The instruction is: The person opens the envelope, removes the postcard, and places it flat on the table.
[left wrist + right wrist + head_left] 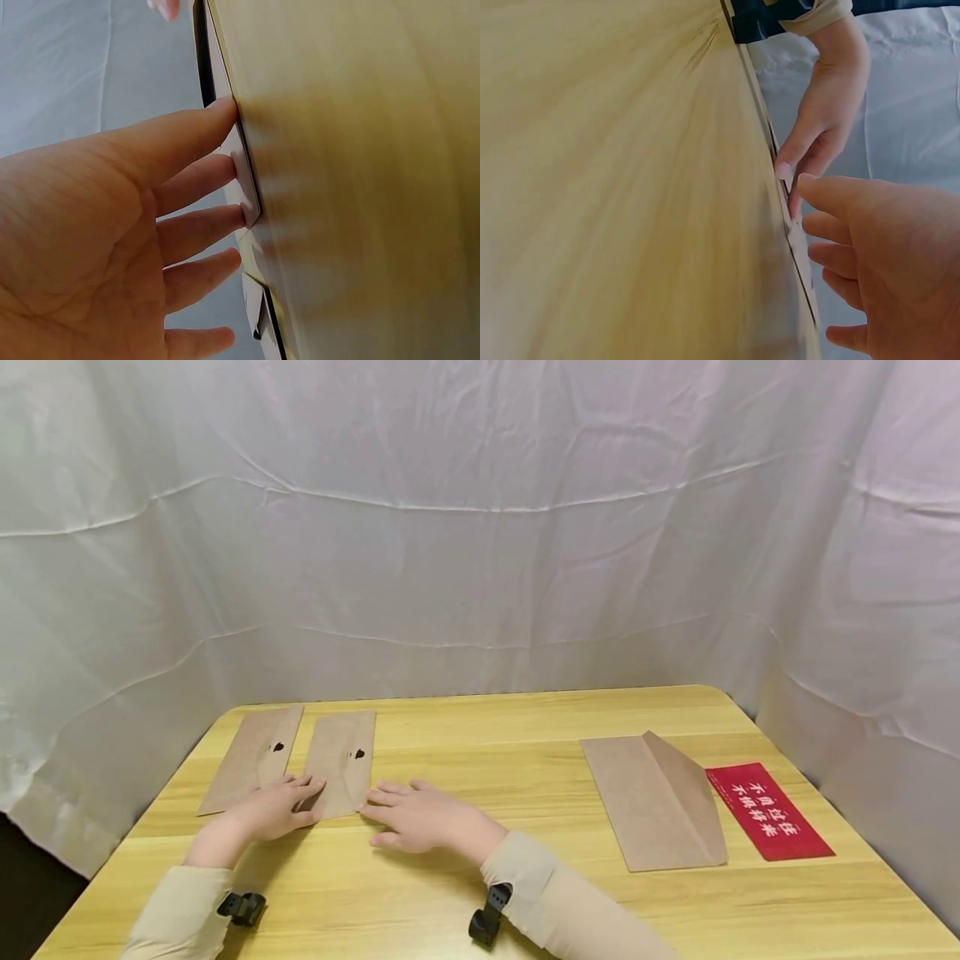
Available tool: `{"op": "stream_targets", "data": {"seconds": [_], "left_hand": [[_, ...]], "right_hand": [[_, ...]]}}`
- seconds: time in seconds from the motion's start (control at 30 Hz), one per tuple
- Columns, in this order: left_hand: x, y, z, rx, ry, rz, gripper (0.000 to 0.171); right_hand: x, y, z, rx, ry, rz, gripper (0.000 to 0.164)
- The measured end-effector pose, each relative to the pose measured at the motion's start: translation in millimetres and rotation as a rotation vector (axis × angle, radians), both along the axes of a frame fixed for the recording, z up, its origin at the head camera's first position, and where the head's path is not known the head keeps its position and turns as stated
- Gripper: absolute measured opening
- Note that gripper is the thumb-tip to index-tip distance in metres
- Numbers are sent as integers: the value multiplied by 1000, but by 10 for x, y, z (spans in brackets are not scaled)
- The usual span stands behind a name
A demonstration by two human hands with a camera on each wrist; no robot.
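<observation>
Two brown paper envelopes lie side by side on the left of the table, each with a small black print. My left hand (262, 812) touches the near left corner of the inner envelope (339, 752), its fingers spread and its wrist beside the outer envelope (247, 747). In the left wrist view, the thumb and fingertips of the left hand (97, 217) meet that envelope's edge. At the inner envelope's near right corner are the fingertips of my right hand (427, 818), fingers extended. The right wrist view shows the right hand (900, 255) palm on, with nothing in its grasp.
To the right lies a larger brown envelope (645, 810) with its flap unfolded. Beside it is a red card (771, 814) with white characters. The wooden table (480, 752) has a pale curtain (480, 568) behind it and at its sides.
</observation>
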State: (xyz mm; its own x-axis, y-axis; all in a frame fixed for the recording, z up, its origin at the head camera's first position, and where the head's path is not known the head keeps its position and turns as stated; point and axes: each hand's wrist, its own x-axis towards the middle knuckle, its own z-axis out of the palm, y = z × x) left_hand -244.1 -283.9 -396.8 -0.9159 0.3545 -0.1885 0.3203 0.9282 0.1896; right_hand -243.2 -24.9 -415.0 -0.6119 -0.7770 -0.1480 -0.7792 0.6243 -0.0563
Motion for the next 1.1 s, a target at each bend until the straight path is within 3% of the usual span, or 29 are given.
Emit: {"op": "stream_targets", "data": {"seconds": [0.57, 1.1], "left_hand": [[47, 137, 53, 2, 14, 4, 60], [64, 234, 58, 9, 22, -54, 69]], "right_hand": [[-4, -86, 14, 26, -62, -70, 57], [192, 140, 82, 83, 19, -34, 59]]}}
